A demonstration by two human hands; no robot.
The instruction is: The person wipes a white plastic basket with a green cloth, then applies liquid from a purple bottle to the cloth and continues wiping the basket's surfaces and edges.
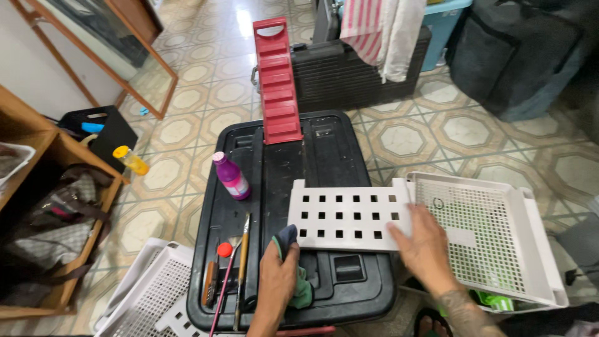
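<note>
A white plastic panel with rows of square holes lies across the black box lid. My right hand presses flat on the panel's lower right corner. My left hand grips a dark blue-green cloth at the panel's lower left corner. A white perforated basket sits just right of the panel, beside my right hand.
On the lid stand a purple bottle, a red slatted handle piece, brushes and a small red cap. Another white basket lies at lower left. A wooden shelf holds a bag; a yellow bottle is beside it.
</note>
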